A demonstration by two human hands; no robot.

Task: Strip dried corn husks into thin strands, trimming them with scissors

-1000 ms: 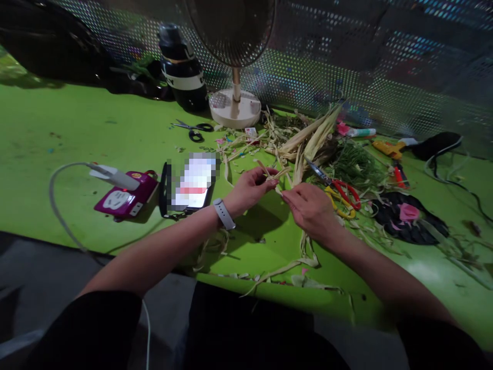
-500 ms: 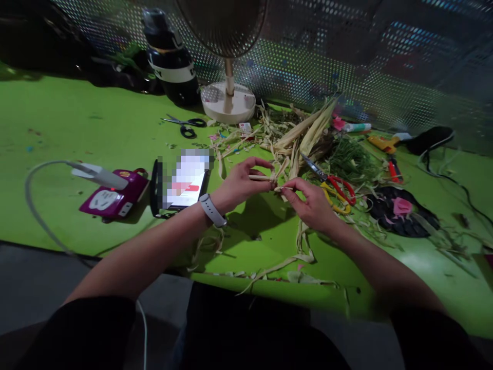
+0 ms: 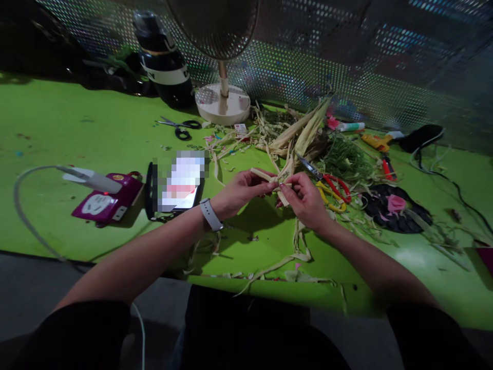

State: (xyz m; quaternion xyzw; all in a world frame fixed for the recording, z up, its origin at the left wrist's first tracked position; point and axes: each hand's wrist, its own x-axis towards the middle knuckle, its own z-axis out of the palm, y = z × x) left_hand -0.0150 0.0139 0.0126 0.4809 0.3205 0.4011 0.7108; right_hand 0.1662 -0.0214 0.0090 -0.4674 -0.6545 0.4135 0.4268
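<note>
Both hands meet over the green table around a small bundle of folded corn husk strips (image 3: 284, 197). My left hand (image 3: 246, 191), with a pale watch on its wrist, pinches the bundle's left side, where one flat strip sticks out between the fingers. My right hand (image 3: 306, 200) is closed on the right side, thumb and index finger at the bundle's middle. The exact fold or knot is hidden by the fingertips. Just behind lies a heap of dried corn husks (image 3: 296, 134). Scissors with red handles (image 3: 336, 186) and a yellow-handled tool (image 3: 331, 199) lie beside my right hand.
At left are a lit phone (image 3: 184, 182) on a stand and a purple power socket (image 3: 108, 199) with a cable. Behind stand a fan (image 3: 223, 105), a dark bottle (image 3: 165, 72) and black scissors (image 3: 181, 126). A yellow glue gun (image 3: 376, 142) and black tray (image 3: 396, 218) lie right.
My left fingers have closed in and the thumb now presses the husk bundle. The bundle has turned, with a strip now pointing up-left. The view has shifted slightly.
</note>
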